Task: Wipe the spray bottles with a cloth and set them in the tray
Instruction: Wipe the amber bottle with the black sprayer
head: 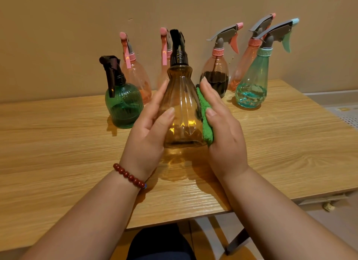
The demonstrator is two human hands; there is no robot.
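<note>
So that wiping pressure is braced, amber spray bottle (181, 102) is gripped by left hand (147, 132) over table (58, 143); green cloth (206, 124) is thumb-pinned in right hand (225, 137), pressed to bottle side. Tray unseen.

Middle bottle (182, 104) is at the near centre of the tabletop (58, 143), left grip (147, 135) on its left side, right grip (222, 135) on its right, with the cloth (206, 122) sandwiched between that grip and the bottle. Left bottle (124, 104) stands just left, a bit further back. Two back bottles (135, 75) are behind those, by the wall (77, 17). Right of centre stands a lone bottle (215, 75). Further right is the front bottle (251, 85), with the rear bottle (246, 62) tucked behind it.
</note>
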